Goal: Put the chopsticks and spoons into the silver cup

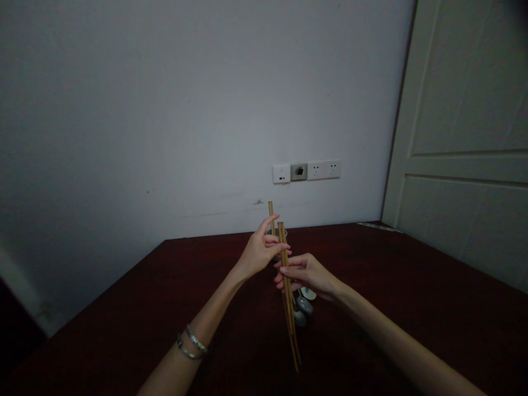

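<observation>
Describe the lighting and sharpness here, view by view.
Head view: dim light, the wall brightest near its middle, left side darker; head view: the dark red tabletop nearly black at the bottom; head view: the chopsticks distinct, the spoons murkier.

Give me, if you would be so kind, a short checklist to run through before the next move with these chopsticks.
1. Right grip around the front chopsticks: ok, thumb in front, fingers behind.
2. Left grip higher up them: ok, thumb across the front.
3. Front chopsticks' lower ends level: not ok, staggered.
4. Rear chopsticks' lower ends supported: cannot tell, hidden.
5. Spoons clear of right grip: cannot tell, they overlap in view.
</observation>
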Demonstrator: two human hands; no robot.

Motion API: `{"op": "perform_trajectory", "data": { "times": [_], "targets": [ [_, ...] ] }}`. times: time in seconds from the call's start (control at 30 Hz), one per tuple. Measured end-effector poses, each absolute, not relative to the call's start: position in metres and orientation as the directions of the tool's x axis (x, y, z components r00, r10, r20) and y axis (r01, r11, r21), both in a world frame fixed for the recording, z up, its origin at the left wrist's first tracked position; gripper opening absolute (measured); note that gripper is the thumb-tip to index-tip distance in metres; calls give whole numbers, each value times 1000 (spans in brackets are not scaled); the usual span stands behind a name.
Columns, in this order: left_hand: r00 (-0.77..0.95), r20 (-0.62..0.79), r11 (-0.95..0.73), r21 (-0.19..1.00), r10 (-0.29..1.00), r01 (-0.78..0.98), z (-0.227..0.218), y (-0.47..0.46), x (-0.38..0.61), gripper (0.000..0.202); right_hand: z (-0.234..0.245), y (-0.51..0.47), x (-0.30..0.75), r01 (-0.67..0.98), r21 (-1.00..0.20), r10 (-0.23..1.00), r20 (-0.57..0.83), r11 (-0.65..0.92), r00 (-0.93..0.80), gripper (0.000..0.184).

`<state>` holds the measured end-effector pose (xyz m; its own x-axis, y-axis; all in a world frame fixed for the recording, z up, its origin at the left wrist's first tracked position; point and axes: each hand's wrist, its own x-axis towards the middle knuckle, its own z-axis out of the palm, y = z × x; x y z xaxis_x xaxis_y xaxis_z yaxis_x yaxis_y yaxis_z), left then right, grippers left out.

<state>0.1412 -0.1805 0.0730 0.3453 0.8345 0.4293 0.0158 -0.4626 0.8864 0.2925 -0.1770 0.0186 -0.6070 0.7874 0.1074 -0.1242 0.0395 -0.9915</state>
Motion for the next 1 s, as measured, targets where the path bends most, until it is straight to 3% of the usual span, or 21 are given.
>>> {"op": "perform_trajectory", "data": {
  "times": [0.3, 1.0],
  "targets": [
    [400, 438, -487, 873, 805, 22, 69, -176, 137, 58, 19, -177, 293, -125, -991, 779, 108, 38, -618, 34],
    [354, 430, -445, 894, 830, -43, 70, -173, 137, 62, 20, -176, 289, -132, -991, 809, 68, -11, -584, 38]
  ]
}}
